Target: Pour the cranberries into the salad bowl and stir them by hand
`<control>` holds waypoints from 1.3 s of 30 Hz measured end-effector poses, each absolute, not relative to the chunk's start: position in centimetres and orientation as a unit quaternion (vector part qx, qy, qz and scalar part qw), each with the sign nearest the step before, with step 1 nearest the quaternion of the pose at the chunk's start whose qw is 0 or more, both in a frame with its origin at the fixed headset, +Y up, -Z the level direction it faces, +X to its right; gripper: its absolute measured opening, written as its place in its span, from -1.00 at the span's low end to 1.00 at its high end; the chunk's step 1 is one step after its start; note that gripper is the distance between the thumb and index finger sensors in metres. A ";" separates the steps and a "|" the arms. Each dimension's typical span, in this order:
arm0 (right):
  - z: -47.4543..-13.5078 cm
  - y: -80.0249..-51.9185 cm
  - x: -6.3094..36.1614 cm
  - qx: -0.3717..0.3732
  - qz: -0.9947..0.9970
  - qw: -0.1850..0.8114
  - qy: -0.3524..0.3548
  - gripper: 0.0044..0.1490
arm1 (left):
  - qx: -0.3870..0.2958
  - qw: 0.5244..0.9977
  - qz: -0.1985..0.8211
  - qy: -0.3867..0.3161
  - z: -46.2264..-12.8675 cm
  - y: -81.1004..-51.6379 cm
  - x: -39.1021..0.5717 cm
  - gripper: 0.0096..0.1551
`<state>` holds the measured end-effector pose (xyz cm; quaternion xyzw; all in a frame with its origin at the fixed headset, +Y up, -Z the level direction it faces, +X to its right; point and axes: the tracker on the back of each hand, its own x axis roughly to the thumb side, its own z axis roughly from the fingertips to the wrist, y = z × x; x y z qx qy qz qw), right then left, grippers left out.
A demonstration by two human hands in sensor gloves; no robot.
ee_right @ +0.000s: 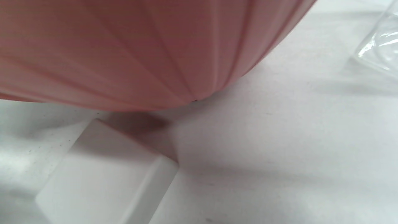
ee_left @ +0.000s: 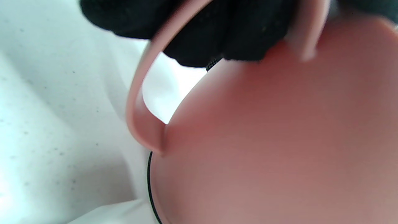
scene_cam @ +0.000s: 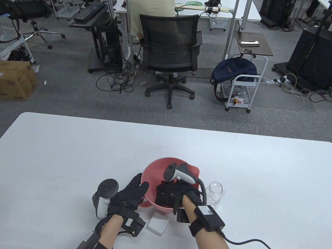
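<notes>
The pink salad bowl (scene_cam: 153,171) stands on the white table (scene_cam: 77,155) near its front edge. My left hand (scene_cam: 131,193) grips the bowl's left rim; in the left wrist view its gloved fingers (ee_left: 199,37) curl over the rim and the looped handle (ee_left: 140,102) of the bowl (ee_left: 264,140). My right hand (scene_cam: 168,193) reaches down inside the bowl, its fingers low against the bottom. The cranberries are hidden under that hand. The right wrist view shows only the bowl's outer wall (ee_right: 124,53) from below.
An empty clear jar (scene_cam: 215,188) lies just right of the bowl, with its edge (ee_right: 379,46) in the right wrist view. A small white block (scene_cam: 158,225) sits in front of the bowl, close under its wall (ee_right: 102,180). An office chair and carts stand beyond the table.
</notes>
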<state>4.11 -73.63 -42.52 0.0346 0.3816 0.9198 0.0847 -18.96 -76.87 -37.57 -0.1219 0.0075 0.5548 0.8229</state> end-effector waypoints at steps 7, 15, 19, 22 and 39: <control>-42.5 -73.5 4.1 0.043 0.926 0.100 0.360 0.07 | -0.122 0.823 0.555 0.008 -37.6 -76.9 -19.0 -0.08; -42.6 -73.4 4.1 0.037 0.938 0.102 0.329 0.02 | -0.122 0.823 0.555 0.008 -37.6 -76.9 -19.0 -0.08; -42.6 -73.3 4.2 0.029 0.946 0.093 0.310 0.00 | -0.122 0.822 0.556 0.009 -37.6 -76.9 -19.0 -0.08; -42.7 -73.2 4.2 0.025 0.947 0.093 0.307 -0.02 | -0.122 0.822 0.556 0.009 -37.6 -76.9 -19.0 -0.08; -42.8 -74.1 4.2 0.036 0.924 0.088 0.371 -0.20 | -0.122 0.822 0.556 0.009 -37.6 -77.0 -19.0 -0.08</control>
